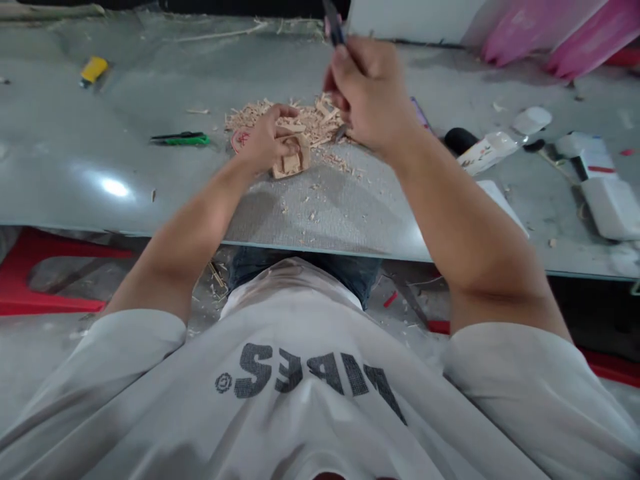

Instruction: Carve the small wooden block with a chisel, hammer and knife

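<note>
My left hand (267, 137) rests on a small carved wooden block (293, 163), its fingers bent over the block's upper left side. The block has a hollowed face and lies near the table's front edge. Raised above the table, my right hand (367, 87) is closed around a dark-handled tool (334, 23) whose narrow end points up and away. The lower part of that tool is hidden by the fingers. A pile of pale wood shavings (317, 120) lies just behind the block, and a round red-marked item (240, 139) shows left of my left hand.
On the glass-topped table (195, 193) lie a green cutter (183, 139) and a yellow object (93, 70) to the left. A clear bottle (493, 152), a dark rounded object (460, 141) and white boxes (613, 207) are at the right. Pink material (590, 40) stands at the back right.
</note>
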The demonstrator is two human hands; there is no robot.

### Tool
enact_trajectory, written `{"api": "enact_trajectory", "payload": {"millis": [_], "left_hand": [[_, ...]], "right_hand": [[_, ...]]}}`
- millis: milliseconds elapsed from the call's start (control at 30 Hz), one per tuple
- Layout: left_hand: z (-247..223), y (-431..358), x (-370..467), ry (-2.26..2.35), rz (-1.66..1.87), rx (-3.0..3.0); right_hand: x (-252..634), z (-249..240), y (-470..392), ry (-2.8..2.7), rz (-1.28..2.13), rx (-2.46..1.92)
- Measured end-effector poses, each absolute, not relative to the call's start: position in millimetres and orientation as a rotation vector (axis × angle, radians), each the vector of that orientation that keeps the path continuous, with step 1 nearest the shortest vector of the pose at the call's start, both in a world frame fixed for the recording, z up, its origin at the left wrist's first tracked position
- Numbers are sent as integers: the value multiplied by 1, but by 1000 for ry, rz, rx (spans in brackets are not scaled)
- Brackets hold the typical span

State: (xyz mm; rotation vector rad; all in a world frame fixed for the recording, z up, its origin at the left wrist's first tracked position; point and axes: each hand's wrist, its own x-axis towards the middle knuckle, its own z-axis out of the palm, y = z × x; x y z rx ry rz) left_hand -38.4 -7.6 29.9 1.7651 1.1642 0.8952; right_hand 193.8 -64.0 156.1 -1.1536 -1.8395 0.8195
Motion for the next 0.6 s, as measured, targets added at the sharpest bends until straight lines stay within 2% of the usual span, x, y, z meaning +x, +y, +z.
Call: {"api": "enact_trajectory", "payload": {"millis": [67,267,600], "left_hand": [[23,4,-45,1189,963,1696],[22,3,-51,1040,826,1875],[15,7,-49,1053,961,1890]], "right_hand": [[227,129,-33,-2000,617,-1305],[258,74,-18,-2244,476,-1460],[237,60,-23,-2491,229,-1542]]}}
